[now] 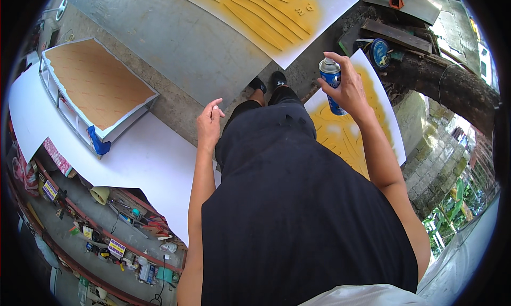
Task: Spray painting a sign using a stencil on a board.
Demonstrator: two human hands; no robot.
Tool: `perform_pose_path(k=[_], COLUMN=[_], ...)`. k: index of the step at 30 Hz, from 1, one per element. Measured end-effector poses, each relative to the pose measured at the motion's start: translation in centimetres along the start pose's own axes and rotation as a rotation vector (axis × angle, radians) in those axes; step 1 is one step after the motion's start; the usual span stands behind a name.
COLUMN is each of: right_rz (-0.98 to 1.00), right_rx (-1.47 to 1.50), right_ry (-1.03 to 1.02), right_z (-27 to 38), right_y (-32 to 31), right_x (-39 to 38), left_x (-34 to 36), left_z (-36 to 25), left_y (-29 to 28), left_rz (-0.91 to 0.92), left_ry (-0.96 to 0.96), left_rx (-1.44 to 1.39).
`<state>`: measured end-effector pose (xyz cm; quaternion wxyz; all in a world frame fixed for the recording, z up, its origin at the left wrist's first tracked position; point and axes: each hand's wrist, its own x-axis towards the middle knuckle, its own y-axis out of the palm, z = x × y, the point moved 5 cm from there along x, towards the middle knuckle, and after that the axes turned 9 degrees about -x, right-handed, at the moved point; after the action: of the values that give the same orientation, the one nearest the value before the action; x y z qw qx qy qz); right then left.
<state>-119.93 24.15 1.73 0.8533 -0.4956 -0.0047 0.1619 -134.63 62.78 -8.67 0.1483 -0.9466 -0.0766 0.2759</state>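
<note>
Right hand: my right hand [348, 87] is wrapped around the blue spray paint can [331, 85], fingers closed round its body, forefinger up by the silver cap.
Left hand: my left hand [209, 124] holds nothing; it hangs loosely open in front of my black shirt [298, 210], fingers lightly curled.
Where the can is: in the air over the white board with yellow paint [351, 130] that lies on the ground by my feet, well apart from the board.
Can's axis: its long axis stands nearly upright, leaning a little, cap end up and base down toward the board; which way the nozzle faces I cannot tell, my fingers hide it.
Doing it well: I judge I should keep the can close to upright, aim the nozzle at the pale patches, sweep evenly and keep my left hand out of the mist.
Around me: another large sprayed sheet [266, 13] lies ahead, and a white box sign frame with a brown panel [96, 87] to my left.
</note>
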Motion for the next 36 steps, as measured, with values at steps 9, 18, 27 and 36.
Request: perform_pose_path(k=[9, 18, 27, 36], right_rz=[-0.088, -0.04, -0.011, -0.044], right_rx=[0.114, 0.129, 0.067, 0.141], right_ry=[-0.037, -0.021, 0.068, 0.01], right_z=[2.8, 3.2, 2.3, 4.7], right_y=[0.1, 2.0, 2.7, 1.7], right_x=[3.0, 4.0, 3.7, 4.2], left_x=[0.2, 1.9, 3.2, 4.3], left_z=[0.1, -1.0, -0.9, -0.9], left_y=[-0.7, -1.9, -2.5, -2.6], left_rz=[0.031, 0.061, 0.066, 0.085], left_ry=[-0.02, -0.01, 0.025, 0.012], left_rx=[-0.011, 0.044, 0.023, 0.007])
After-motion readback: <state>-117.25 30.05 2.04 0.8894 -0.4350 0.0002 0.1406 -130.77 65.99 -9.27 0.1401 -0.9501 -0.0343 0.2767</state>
